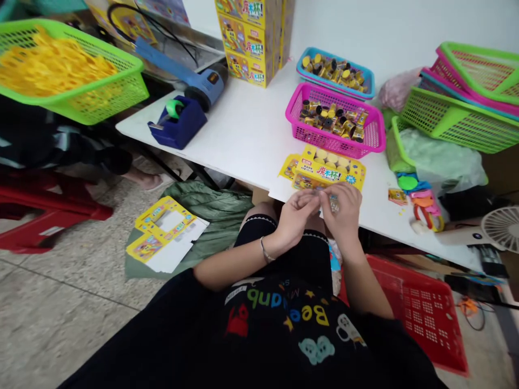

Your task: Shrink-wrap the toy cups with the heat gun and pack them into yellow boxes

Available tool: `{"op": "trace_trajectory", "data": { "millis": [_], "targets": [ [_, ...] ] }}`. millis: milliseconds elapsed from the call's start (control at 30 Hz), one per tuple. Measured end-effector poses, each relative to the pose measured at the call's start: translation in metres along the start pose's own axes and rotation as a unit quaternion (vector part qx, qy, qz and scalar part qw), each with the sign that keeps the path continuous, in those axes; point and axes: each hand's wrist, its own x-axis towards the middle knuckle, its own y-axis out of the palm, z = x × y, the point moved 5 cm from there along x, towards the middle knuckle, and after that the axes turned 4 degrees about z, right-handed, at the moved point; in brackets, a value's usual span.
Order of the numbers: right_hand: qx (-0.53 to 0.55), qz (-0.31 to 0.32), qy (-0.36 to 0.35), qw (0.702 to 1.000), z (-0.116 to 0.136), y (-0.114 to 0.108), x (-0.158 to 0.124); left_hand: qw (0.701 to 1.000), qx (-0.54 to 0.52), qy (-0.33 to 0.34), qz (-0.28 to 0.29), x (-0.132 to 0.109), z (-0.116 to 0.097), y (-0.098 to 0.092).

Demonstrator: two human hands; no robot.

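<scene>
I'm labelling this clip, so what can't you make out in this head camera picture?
Head view:
The small item pinched between the left hand and right hand: fingers cover most of it, so its kind is unclear.
Stack of yellow printed cardboard boxes: cut off by the top edge.
Green plastic mesh basket: cut off by the left edge; its yellow pieces are too blurred to identify.

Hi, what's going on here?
A seated person is working at a white table, their left hand and right hand pinching a small shiny piece just in front of a yellow printed cardboard box. Behind it, a pink basket and a blue tray hold small dark-and-gold items. A green basket of yellow pieces stands to the left, and flat yellow box blanks lie on a green cloth.
</scene>
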Motion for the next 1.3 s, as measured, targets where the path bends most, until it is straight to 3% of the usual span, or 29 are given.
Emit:
{"op": "trace_trajectory", "data": {
  "millis": [133, 333, 767, 1033, 1300],
  "targets": [
    [-0.039, -0.040, -0.025, 0.998, -0.023, 0.009, 0.007, 0.997, -0.042, 0.044, -0.048, 0.021, 0.009, 0.013],
    [-0.056, -0.051, 0.036, 0.996, -0.036, 0.018, 0.011, 0.994, -0.021, 0.072, -0.078, 0.037, 0.014, 0.017],
    [-0.069, -0.049, 0.119, 0.989, -0.034, 0.024, 0.016, 0.989, -0.015, 0.092, -0.114, 0.036, 0.012, 0.021],
    [-0.031, -0.014, 0.160, 0.987, -0.043, 0.016, 0.028, 0.990, -0.052, 0.088, -0.096, 0.033, 0.012, 0.027],
    [-0.024, -0.032, 0.187, 0.982, -0.056, 0.016, 0.034, 0.990, -0.050, 0.086, -0.099, 0.037, 0.016, 0.024]
  ]
}}
